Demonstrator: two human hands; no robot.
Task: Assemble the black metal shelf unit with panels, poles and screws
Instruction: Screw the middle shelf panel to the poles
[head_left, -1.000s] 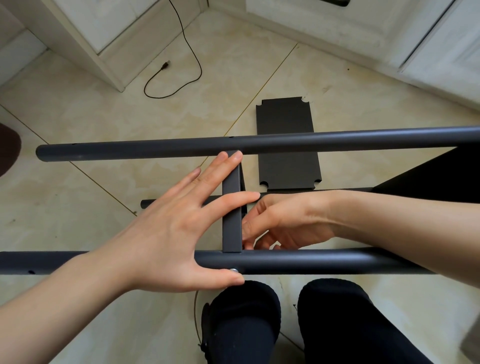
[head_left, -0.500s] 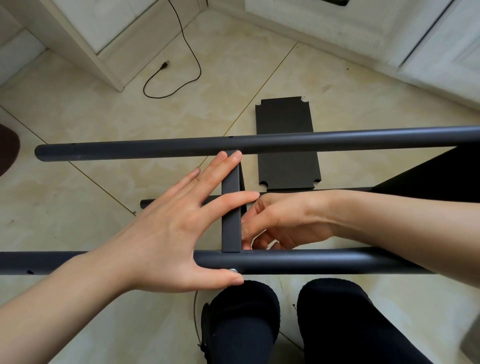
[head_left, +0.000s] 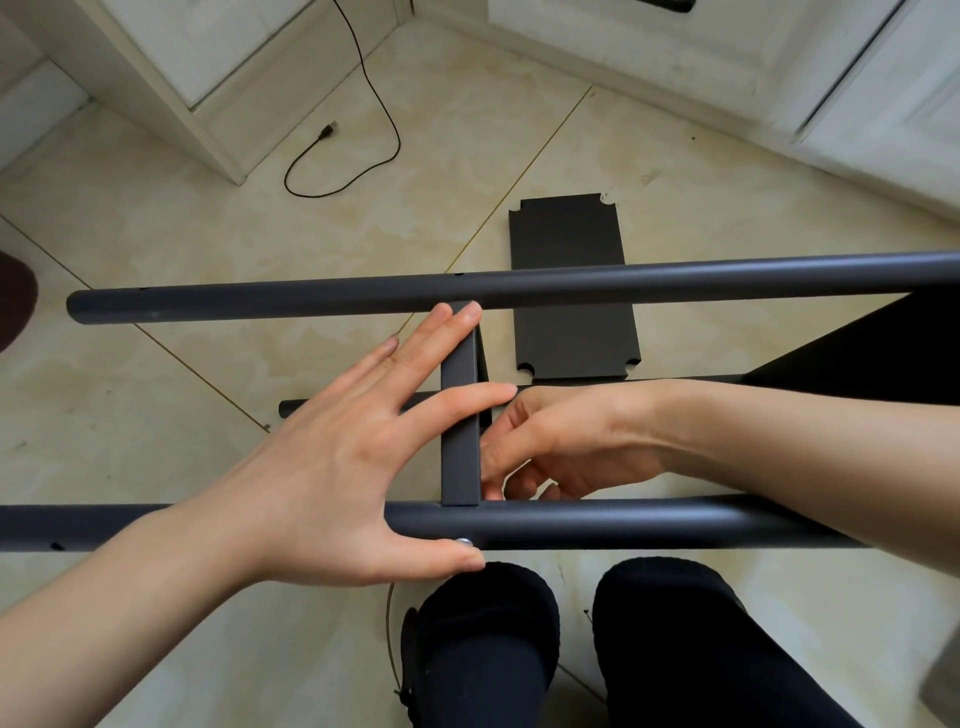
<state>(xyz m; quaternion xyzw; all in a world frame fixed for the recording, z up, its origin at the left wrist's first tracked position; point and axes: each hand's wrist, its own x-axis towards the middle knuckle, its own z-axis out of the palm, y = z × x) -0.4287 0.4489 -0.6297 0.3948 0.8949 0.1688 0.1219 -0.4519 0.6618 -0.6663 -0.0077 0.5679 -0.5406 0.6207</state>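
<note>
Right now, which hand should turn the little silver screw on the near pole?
Probably the left hand: its thumb already touches the screw on the near pole. The right hand is curled beyond that pole, beside the crossbar.

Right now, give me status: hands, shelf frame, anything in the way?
Left hand open, flat on upright black metal panel edge, thumb by silver screw. Right hand curled under panel. Nothing in the way.
</note>
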